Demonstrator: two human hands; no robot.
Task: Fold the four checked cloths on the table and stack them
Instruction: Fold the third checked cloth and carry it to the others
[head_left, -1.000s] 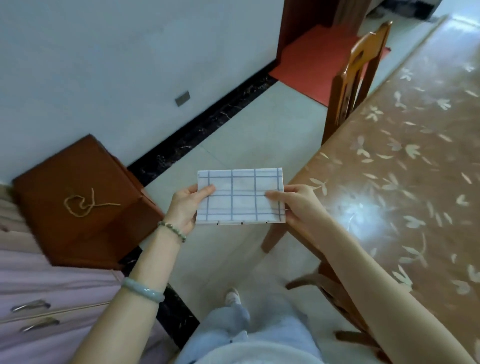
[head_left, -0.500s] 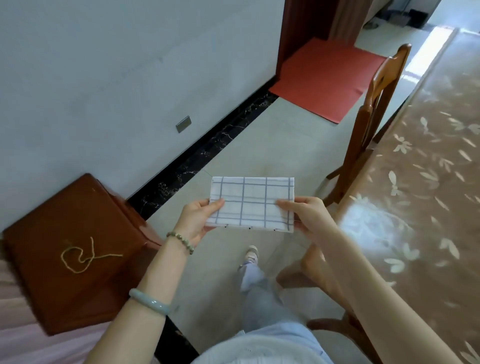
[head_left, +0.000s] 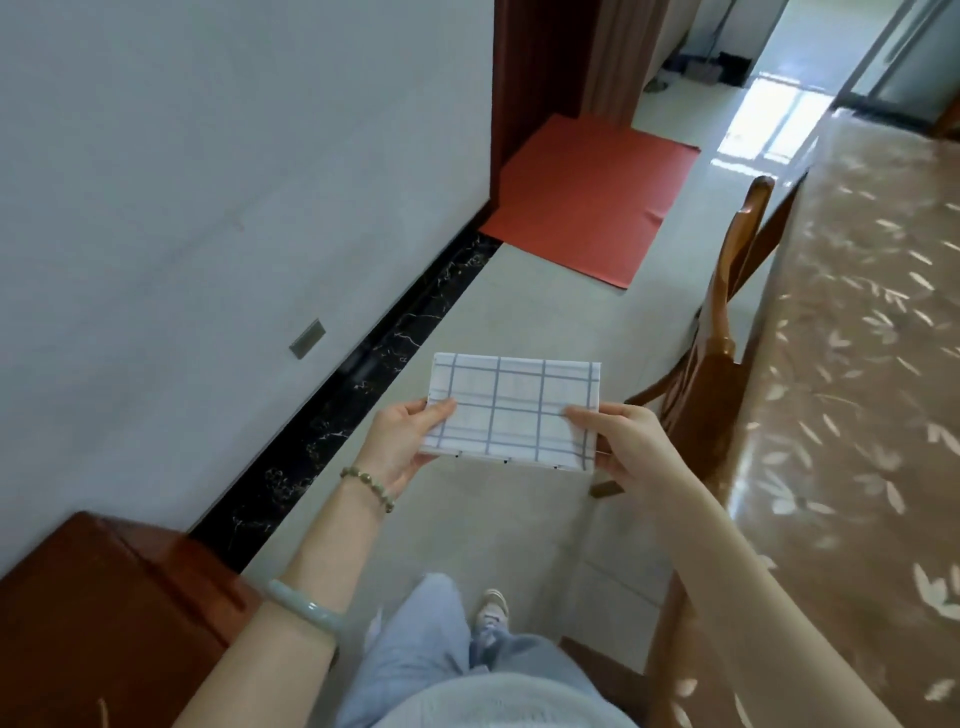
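Note:
A folded white cloth with blue check lines (head_left: 511, 410) is held flat in the air above the floor, left of the table. My left hand (head_left: 400, 441) pinches its left edge, thumb on top. My right hand (head_left: 623, 447) pinches its right edge the same way. The long table (head_left: 857, 364) with a brown leaf-patterned cover runs along the right side. No other checked cloths show in this view.
A wooden chair (head_left: 727, 322) stands pushed against the table's left edge, just right of the cloth. A brown wooden box (head_left: 104, 613) sits at the lower left by the wall. A red mat (head_left: 587, 197) lies by the doorway ahead. My legs and shoe (head_left: 491, 613) are below.
The view has swung up and to the right, along the floor toward the doorway. Both hands keep the same hold on the folded cloth, which stays level between them.

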